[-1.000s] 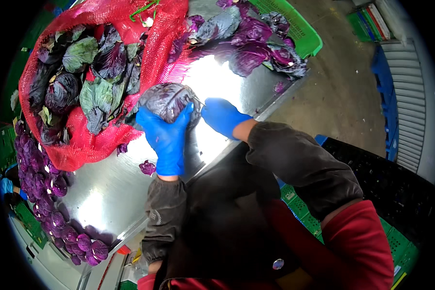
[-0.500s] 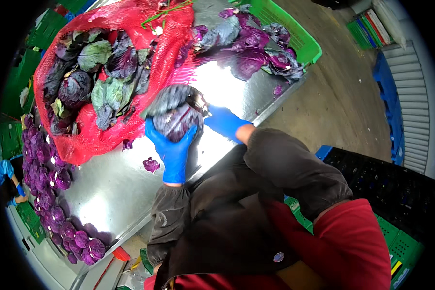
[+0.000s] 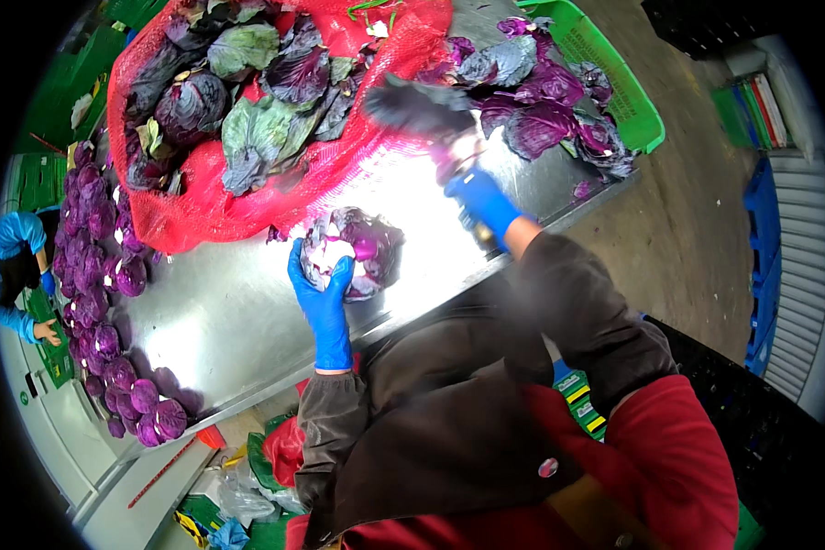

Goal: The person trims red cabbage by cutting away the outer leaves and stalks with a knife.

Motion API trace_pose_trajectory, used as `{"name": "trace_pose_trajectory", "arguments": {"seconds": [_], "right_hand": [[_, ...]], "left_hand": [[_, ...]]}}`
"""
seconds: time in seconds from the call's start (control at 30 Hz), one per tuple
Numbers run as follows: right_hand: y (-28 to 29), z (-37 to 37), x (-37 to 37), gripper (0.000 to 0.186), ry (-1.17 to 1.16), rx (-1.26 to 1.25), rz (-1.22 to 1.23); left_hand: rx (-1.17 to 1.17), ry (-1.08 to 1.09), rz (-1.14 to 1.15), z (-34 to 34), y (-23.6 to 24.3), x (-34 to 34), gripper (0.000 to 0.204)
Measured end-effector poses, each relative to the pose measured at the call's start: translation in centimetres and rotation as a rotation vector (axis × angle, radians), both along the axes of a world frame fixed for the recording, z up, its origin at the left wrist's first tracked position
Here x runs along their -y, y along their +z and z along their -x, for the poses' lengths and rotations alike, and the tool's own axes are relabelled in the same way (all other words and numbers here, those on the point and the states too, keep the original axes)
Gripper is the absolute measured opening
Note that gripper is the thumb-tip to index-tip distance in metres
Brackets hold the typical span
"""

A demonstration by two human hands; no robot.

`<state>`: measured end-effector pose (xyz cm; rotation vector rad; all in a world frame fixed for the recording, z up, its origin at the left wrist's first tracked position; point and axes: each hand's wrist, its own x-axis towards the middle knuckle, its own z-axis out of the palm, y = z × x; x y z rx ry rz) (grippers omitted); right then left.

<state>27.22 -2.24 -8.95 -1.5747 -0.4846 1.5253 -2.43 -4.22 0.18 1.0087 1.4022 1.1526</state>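
My left hand (image 3: 325, 302), in a blue glove, grips a purple cabbage head (image 3: 367, 243) with pale cut patches on the steel table (image 3: 183, 330). My right hand (image 3: 481, 202), also gloved and motion-blurred, is closed, up and to the right of the cabbage; what it holds is unclear. Blurred dark outer leaves (image 3: 417, 110) are just beyond its fingers. A red mesh sack (image 3: 170, 220) holds cabbages and loose leaves behind my left hand. A pile of purple and grey leaves (image 3: 550, 101) lies at the far right of the table.
Trimmed cabbages (image 3: 92, 220) line the table's left side, where another person (image 3: 18, 238) in blue sleeves stands. A green crate (image 3: 637, 110) sits at the far right. Blue pallets (image 3: 761, 266) and a roller conveyor (image 3: 793, 284) stand beyond the floor at right.
Outer leaves have come off the cabbage and moved up and right with my right hand. My left hand still holds the head, now showing paler patches. The view has shifted.
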Motion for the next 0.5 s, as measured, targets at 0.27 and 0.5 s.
{"name": "trace_pose_trajectory", "arguments": {"seconds": [0.27,0.5], "right_hand": [[8.7,3.1,1.5,0.036,0.04,0.25,-0.039],[6.3,0.2,-3.4,0.044,-0.36,-0.31,0.032]], "left_hand": [[0.016,-0.283,-0.079,1.6,-0.1,-1.3,0.087],[-0.332,-0.345,-0.181,-0.8,1.8,-1.2,0.084]]}}
